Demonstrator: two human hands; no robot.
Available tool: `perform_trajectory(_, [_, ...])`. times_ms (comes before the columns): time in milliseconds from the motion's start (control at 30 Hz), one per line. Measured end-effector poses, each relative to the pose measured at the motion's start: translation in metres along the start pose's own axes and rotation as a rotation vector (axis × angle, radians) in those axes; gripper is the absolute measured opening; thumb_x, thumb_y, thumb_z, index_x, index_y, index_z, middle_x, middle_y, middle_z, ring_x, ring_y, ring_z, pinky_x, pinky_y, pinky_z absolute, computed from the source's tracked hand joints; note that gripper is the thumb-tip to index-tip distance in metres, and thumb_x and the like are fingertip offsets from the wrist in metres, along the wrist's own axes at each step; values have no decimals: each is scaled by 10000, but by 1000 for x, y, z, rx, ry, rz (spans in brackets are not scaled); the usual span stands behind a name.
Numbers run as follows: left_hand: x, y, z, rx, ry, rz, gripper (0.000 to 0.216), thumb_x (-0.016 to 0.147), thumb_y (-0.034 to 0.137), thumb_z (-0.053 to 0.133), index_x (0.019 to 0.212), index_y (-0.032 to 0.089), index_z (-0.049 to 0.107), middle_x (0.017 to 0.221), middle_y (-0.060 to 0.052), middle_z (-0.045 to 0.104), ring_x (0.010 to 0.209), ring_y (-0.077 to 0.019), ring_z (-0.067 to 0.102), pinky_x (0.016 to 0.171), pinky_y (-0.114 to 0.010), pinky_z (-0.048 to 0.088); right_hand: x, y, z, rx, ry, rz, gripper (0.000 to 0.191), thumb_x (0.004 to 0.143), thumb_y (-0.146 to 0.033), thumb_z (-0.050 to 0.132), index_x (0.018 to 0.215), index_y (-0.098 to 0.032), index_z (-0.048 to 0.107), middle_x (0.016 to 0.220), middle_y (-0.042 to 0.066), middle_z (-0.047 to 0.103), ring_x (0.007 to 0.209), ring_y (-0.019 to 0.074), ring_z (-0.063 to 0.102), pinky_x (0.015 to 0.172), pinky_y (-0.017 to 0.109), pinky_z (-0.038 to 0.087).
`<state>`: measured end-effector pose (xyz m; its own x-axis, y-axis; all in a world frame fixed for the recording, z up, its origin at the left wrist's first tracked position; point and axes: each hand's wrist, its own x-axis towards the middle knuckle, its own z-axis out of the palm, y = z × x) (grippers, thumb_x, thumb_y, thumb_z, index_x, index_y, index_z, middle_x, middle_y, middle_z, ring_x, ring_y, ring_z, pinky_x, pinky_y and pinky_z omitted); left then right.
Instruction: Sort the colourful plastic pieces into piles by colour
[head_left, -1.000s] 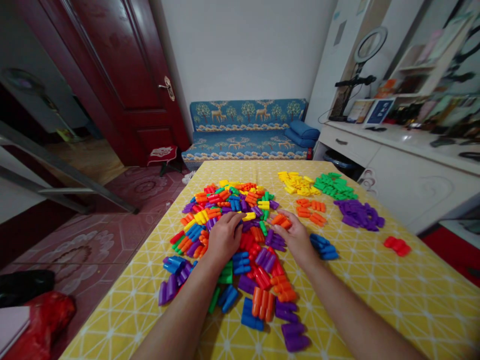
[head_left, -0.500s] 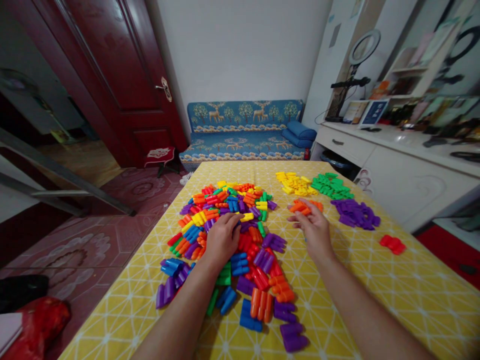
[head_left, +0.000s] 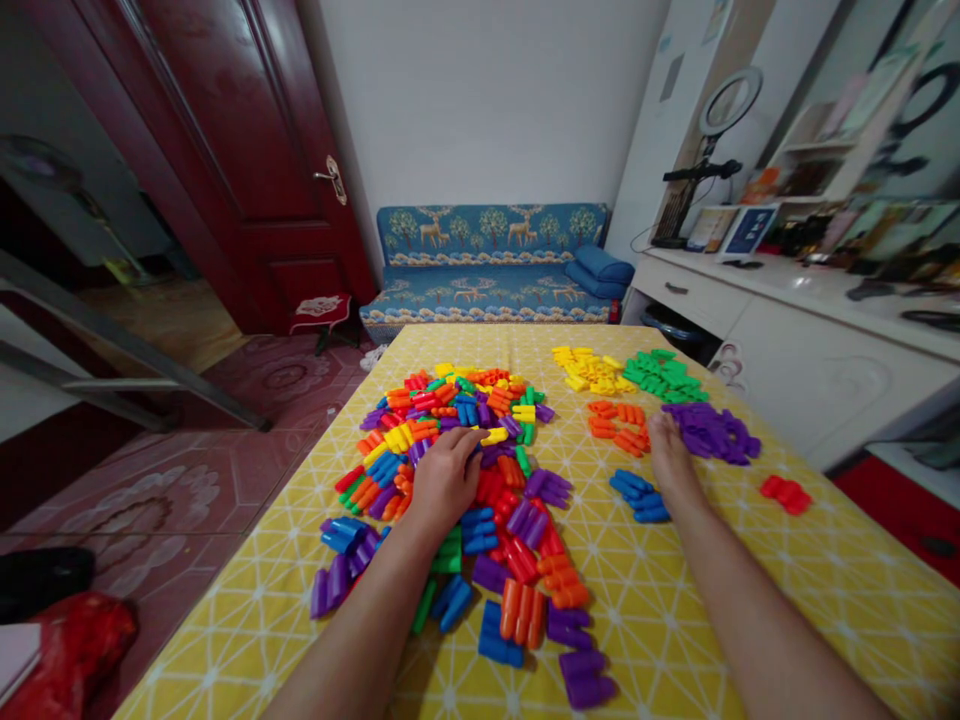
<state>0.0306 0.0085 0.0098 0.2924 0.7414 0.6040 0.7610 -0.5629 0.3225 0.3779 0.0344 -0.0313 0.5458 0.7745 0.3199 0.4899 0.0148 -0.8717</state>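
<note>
My left hand (head_left: pixel 445 478) rests knuckles-up on a big mixed pile of coloured plastic blocks (head_left: pixel 450 405). Its fingers curl down among the blocks beside a yellow block (head_left: pixel 495 436), and what they grip is hidden. My right hand (head_left: pixel 667 452) lies stretched out on the yellow tablecloth (head_left: pixel 750 590), between a small orange pile (head_left: pixel 619 425) and a purple pile (head_left: pixel 712 430), with nothing in it. A few blue blocks (head_left: pixel 637 495) lie just left of its wrist.
Sorted yellow blocks (head_left: pixel 589 368) and green blocks (head_left: pixel 664 372) lie at the table's far side, and red blocks (head_left: pixel 784 492) near the right edge. A white cabinet (head_left: pixel 825 360) stands to the right, a blue sofa (head_left: pixel 487 260) beyond the table, a dark red door (head_left: pixel 247 150) to the left.
My right hand carried an orange block from the mixed pile to the orange pile, let it go, and now lies flat beside the purple pile. My left hand has stayed put.
</note>
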Motion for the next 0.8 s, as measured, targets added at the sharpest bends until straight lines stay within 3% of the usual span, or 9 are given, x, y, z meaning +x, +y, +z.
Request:
perform_trajectory(133, [0, -1, 1, -3, 0, -4, 308, 879, 141, 514, 1153, 215, 634, 1106, -64, 681, 995, -202, 657, 835, -325, 567, -16, -35, -2, 38, 26, -267, 603, 903, -619, 367, 1252, -179, 588, 1413, 133, 502, 1383, 249, 372, 1171, 474, 230])
perform_trajectory(267, [0, -1, 2, -16, 2, -7, 323, 877, 123, 499, 1153, 215, 639, 1090, -66, 684, 984, -200, 661, 825, -320, 569, -49, -69, 17, 150, -260, -343, 454, 883, -431, 536, 1285, -223, 566, 1317, 106, 584, 1211, 237, 558, 1031, 450, 441])
perform_trajectory(333, [0, -1, 2, -22, 2, -6, 328, 877, 119, 495, 1156, 213, 639, 1086, -65, 685, 985, -196, 660, 834, -317, 567, -68, -80, 32, 117, -443, -430, 471, 871, -316, 544, 1339, -260, 528, 1351, 83, 565, 1242, 227, 535, 1053, 456, 428])
perform_trajectory(433, [0, -1, 1, 3, -21, -3, 360, 879, 128, 499, 1204, 224, 621, 1160, -65, 664, 1026, -203, 647, 858, -331, 563, -90, -90, 51, -12, -621, -597, 554, 852, -166, 481, 1392, -292, 488, 1477, 41, 448, 1387, 203, 377, 1161, 470, 299])
perform_trajectory(600, [-1, 0, -1, 99, -110, 46, 278, 857, 147, 531, 1037, 257, 713, 1342, -57, 558, 1101, -250, 616, 882, -390, 552, -95, -101, 71, -140, -689, -694, 626, 804, -71, 427, 1403, -240, 484, 1537, 49, 357, 1434, 200, 288, 1185, 473, 259])
perform_trajectory(800, [-1, 2, -1, 111, -112, 38, 232, 850, 147, 533, 918, 234, 736, 1211, -62, 615, 914, -199, 658, 788, -328, 559, -87, -120, 93, -243, -739, -764, 631, 814, -39, 409, 1416, -221, 461, 1410, 73, 513, 1328, 195, 423, 1132, 433, 344])
